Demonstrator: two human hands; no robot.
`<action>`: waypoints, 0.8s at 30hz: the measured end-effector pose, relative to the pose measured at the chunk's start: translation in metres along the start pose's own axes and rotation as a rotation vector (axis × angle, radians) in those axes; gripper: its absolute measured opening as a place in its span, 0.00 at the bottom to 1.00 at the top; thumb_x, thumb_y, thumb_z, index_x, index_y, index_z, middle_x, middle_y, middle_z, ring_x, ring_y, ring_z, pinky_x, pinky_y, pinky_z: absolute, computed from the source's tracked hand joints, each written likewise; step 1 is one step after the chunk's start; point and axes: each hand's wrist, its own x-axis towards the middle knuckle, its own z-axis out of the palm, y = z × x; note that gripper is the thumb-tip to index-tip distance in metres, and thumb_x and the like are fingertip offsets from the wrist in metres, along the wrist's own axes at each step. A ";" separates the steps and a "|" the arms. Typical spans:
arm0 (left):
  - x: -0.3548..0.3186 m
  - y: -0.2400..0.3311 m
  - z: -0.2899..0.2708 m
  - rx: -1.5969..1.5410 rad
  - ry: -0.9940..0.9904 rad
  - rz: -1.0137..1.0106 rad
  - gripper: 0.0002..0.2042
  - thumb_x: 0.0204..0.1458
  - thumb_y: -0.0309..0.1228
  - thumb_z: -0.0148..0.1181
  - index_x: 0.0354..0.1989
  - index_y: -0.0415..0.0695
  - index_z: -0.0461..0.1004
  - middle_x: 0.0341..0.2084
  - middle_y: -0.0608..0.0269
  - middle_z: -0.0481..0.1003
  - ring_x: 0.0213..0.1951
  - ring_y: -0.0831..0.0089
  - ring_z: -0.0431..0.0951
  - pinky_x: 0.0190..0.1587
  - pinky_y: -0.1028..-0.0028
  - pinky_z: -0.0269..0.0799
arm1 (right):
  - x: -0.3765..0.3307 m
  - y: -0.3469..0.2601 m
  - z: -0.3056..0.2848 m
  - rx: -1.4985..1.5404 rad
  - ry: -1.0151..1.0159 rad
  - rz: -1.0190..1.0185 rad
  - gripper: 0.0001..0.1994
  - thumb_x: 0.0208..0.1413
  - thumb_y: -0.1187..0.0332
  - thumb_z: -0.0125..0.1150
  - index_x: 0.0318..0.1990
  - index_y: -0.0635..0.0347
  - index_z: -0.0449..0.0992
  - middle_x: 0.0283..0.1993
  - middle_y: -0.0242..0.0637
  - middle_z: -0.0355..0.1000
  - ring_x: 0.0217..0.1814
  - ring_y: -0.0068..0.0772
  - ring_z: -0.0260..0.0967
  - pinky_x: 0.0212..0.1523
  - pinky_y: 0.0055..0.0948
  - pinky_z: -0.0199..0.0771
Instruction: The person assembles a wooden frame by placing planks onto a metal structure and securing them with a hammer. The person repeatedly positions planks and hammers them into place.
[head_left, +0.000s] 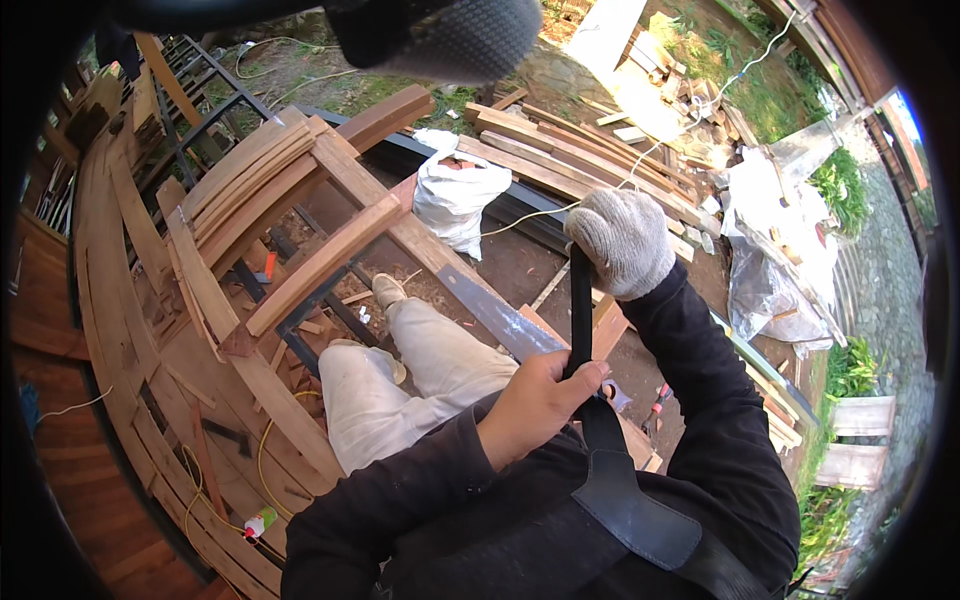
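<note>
Both grips closed on the black strap (580, 300): gloved right hand (622, 240) directly above bare left hand (535, 405), strap running upright between them.

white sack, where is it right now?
Head view, upper centre: the white sack sits on the ground beside the wooden planks, just left of the gloved right hand gripping the black strap.

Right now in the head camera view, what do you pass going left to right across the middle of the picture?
Curved brown wooden slat frame → white tied plastic sack → bare left hand gripping the black strap → grey knit-gloved right hand on the strap's upper part → crumpled clear plastic sheeting.
</note>
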 end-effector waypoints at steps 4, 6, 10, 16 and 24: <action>-0.020 0.012 0.007 0.017 -0.091 0.028 0.19 0.70 0.43 0.59 0.44 0.35 0.79 0.32 0.67 0.80 0.35 0.84 0.77 0.39 0.77 0.75 | 0.040 0.013 -0.014 -0.037 0.037 -0.067 0.15 0.40 0.66 0.72 0.37 0.52 0.76 0.33 0.37 0.69 0.33 0.48 0.73 0.31 0.45 0.70; -0.029 0.021 0.000 0.005 -0.067 0.053 0.19 0.70 0.43 0.59 0.46 0.35 0.78 0.35 0.67 0.81 0.36 0.84 0.77 0.40 0.77 0.75 | 0.059 0.007 -0.007 0.010 0.004 -0.097 0.14 0.42 0.67 0.71 0.38 0.53 0.76 0.34 0.38 0.70 0.35 0.50 0.73 0.33 0.45 0.71; -0.070 0.020 -0.039 0.018 -0.171 -0.032 0.20 0.71 0.40 0.56 0.61 0.35 0.70 0.51 0.59 0.79 0.52 0.76 0.77 0.55 0.72 0.74 | 0.034 -0.027 0.024 0.178 -0.225 0.049 0.12 0.44 0.67 0.69 0.38 0.54 0.76 0.34 0.41 0.72 0.37 0.52 0.75 0.35 0.45 0.73; -0.311 -0.063 -0.176 0.345 0.051 -0.250 0.30 0.68 0.33 0.58 0.76 0.42 0.58 0.67 0.59 0.72 0.70 0.66 0.68 0.69 0.64 0.67 | -0.092 -0.075 0.060 0.648 -0.535 0.583 0.04 0.51 0.73 0.63 0.35 0.59 0.75 0.30 0.41 0.71 0.33 0.48 0.76 0.34 0.41 0.76; -0.394 -0.218 -0.030 0.172 0.316 -0.402 0.19 0.62 0.23 0.61 0.62 0.40 0.73 0.51 0.56 0.80 0.55 0.66 0.79 0.59 0.66 0.73 | -0.180 -0.094 0.080 0.721 -1.252 0.031 0.12 0.59 0.63 0.58 0.46 0.49 0.84 0.47 0.42 0.81 0.49 0.51 0.81 0.50 0.45 0.81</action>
